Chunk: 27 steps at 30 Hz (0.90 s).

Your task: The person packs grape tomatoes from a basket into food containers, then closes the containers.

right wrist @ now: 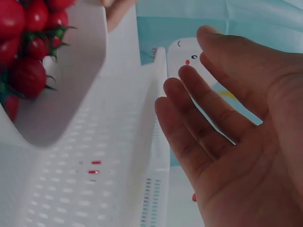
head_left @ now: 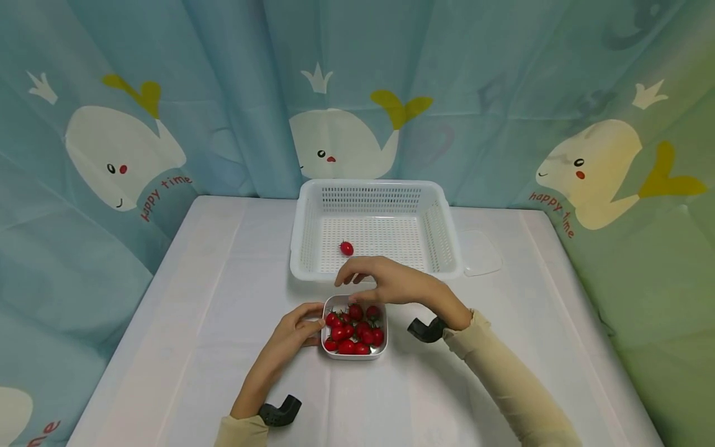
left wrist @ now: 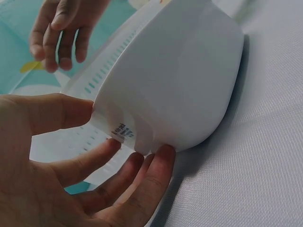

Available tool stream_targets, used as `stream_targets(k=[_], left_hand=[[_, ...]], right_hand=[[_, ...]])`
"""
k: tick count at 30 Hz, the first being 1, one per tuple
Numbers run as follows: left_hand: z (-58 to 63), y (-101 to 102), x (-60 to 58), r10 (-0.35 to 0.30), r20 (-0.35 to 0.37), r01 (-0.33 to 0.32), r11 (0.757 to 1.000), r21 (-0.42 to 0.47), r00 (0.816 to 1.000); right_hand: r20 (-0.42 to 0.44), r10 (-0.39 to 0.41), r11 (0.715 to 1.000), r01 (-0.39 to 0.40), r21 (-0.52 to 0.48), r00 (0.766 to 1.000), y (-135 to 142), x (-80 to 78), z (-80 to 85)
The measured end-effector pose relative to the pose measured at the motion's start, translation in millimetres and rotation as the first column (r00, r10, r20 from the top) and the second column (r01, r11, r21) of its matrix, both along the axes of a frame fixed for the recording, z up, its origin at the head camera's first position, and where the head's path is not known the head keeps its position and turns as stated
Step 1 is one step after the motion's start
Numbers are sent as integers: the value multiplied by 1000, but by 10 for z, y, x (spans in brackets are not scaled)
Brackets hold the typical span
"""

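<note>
A small white box [head_left: 384,347] full of red cherry tomatoes [head_left: 365,335] sits on the table. At its left side is my left hand [head_left: 293,326], which holds it; in the left wrist view the thumb [left wrist: 61,112] meets the rim and the fingertips [left wrist: 163,158] press the outer wall. My right hand [head_left: 396,282] hovers over the back of the box, between it and the white basket [head_left: 298,248]. Nothing lies in its palm [right wrist: 246,175] in the right wrist view, and the fingers are relaxed. A single cherry tomato [head_left: 347,248] lies in the basket.
The perforated basket stands at the back of the table, against a blue curtain [head_left: 240,93] printed with whales. A flat clear lid [head_left: 480,253] lies to the basket's right. A white cloth [head_left: 223,273] covers the table.
</note>
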<state>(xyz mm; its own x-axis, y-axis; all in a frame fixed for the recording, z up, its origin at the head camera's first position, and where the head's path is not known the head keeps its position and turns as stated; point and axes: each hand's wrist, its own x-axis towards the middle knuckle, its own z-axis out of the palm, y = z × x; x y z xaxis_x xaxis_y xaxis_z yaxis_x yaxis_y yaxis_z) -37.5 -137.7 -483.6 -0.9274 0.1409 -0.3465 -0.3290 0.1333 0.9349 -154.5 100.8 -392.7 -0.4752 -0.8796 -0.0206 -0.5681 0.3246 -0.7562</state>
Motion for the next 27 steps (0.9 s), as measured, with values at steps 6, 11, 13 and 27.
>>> stream_targets(k=[6, 11, 13, 27], left_hand=[[-16, 1, -4, 3, -3, -3, 1000, -10, 1000], [-31, 10, -17, 16, -5, -16, 1000, -20, 1000], [-30, 8, -21, 15, -4, -15, 1000, -13, 1000], [-36, -6, -31, -3, 10, 3, 1000, 9, 1000]], right_hand=[[46, -13, 1000, 14, -15, 999, -9, -247, 43], [87, -32, 999, 32, -3, 996, -37, -455, 101], [98, -32, 999, 31, 12, 995, -57, -532, 130], [169, -40, 987, 13, 159, 985, -272, -1069, 70]])
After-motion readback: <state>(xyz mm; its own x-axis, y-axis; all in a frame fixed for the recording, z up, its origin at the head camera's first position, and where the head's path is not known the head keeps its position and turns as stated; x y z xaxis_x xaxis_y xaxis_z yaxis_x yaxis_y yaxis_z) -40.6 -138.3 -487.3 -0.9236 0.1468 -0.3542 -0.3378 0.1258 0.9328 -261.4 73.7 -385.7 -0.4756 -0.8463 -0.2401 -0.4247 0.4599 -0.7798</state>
